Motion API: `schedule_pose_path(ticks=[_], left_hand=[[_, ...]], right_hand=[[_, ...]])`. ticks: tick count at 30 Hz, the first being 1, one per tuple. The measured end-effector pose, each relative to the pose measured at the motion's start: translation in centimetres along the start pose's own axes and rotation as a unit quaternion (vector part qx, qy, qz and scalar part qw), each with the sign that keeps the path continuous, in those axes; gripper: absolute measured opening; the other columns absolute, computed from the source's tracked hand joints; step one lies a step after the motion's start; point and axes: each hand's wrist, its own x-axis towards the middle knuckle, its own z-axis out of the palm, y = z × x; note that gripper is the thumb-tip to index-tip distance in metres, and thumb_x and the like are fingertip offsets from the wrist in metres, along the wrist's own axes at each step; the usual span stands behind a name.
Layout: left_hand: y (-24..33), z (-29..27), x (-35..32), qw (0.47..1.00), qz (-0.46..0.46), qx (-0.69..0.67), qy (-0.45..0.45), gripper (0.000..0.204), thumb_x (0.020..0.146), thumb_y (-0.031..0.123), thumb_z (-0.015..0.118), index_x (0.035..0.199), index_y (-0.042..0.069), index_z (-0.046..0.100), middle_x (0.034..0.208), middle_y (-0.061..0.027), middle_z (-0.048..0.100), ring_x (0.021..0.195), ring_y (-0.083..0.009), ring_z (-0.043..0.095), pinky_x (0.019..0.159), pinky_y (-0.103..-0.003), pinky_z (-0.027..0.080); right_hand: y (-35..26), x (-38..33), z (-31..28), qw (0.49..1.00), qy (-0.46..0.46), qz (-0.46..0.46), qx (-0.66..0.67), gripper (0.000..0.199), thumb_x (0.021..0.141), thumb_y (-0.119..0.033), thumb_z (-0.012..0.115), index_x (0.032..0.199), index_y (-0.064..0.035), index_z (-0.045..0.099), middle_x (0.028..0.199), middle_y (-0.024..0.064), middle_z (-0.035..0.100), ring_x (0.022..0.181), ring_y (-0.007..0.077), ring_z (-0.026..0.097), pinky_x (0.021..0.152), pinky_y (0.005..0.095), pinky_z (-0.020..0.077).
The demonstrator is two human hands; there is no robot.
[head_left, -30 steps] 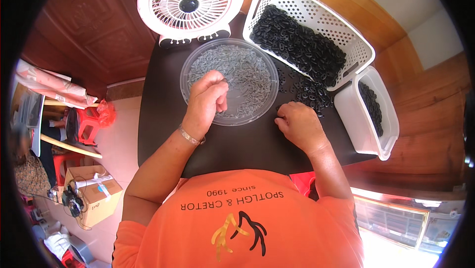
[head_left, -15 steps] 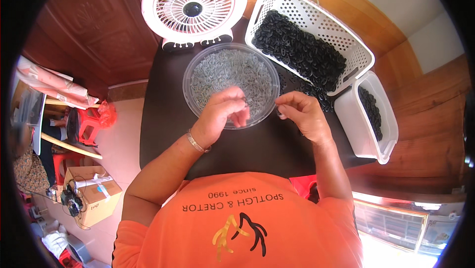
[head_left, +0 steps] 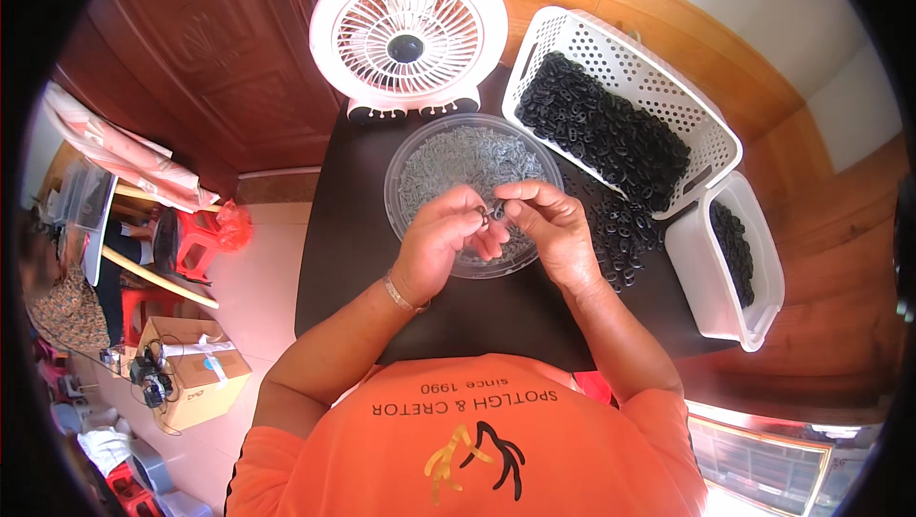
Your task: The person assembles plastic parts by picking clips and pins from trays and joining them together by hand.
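Observation:
Over the near rim of a round clear tub (head_left: pixel 394 174), my hands meet fingertip to fingertip. The tub is full of small grey pieces (head_left: pixel 468 156), too fine to name. Between the thumb and fingers of my left hand (head_left: pixel 441 231) is a small black oval ring-like piece (head_left: pixel 484 216). My right hand (head_left: pixel 553 229) pinches another small dark piece (head_left: pixel 498 209) right beside it; whether the two pieces are joined I cannot tell. Loose black oval pieces with holes (head_left: pixel 620 242) lie on the dark table to the right of my right hand.
A white perforated basket (head_left: pixel 701 126) of black pieces leans at the back right. Next to it stands a white bin (head_left: pixel 701 269) holding more. A pink-and-white fan (head_left: pixel 405 48) stands behind the tub. A cardboard box (head_left: pixel 196 374) and red stools (head_left: pixel 197 245) are on the floor at left.
My hands have come together from apart, and their fingertips now meet over the tub. The view has shifted, showing the table contents a little lower and farther right.

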Motion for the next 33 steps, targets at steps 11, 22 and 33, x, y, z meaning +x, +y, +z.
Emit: schedule_pose_path(ticks=[11,22,33], left_hand=[[0.1,0.4,0.0,0.998,0.004,0.054,0.02,0.018,0.089,0.018,0.049,0.089,0.001,0.055,0.084,-0.0117,0.064,0.071,-0.0167,0.061,0.067,-0.027,0.048],[-0.5,-0.2,0.1,0.995,-0.003,0.09,0.033,0.018,0.088,0.019,0.05,0.087,0.001,0.052,0.08,-0.0129,0.063,0.07,-0.0184,0.06,0.066,-0.029,0.048],[-0.9,0.0,0.2,0.982,-0.02,0.162,0.094,0.014,0.088,0.015,0.05,0.083,0.003,0.053,0.074,-0.0083,0.061,0.062,-0.0134,0.057,0.058,-0.025,0.044]], right_hand=[[0.2,-0.3,-0.3,0.995,-0.064,0.006,0.08,0.022,0.087,0.008,0.056,0.105,-0.0026,0.062,0.095,0.0017,0.06,0.09,0.0103,0.057,0.083,0.026,0.0462],[0.0,-0.6,-0.8,0.967,-0.035,-0.104,-0.231,0.015,0.081,0.008,0.062,0.091,-0.0018,0.058,0.09,0.0025,0.06,0.083,0.0113,0.06,0.076,0.0245,0.0495],[1.0,0.1,-1.1,0.985,0.051,0.112,0.124,0.011,0.084,0.001,0.064,0.094,-0.0001,0.061,0.084,0.01,0.066,0.073,0.0148,0.065,0.069,0.0249,0.0541]])
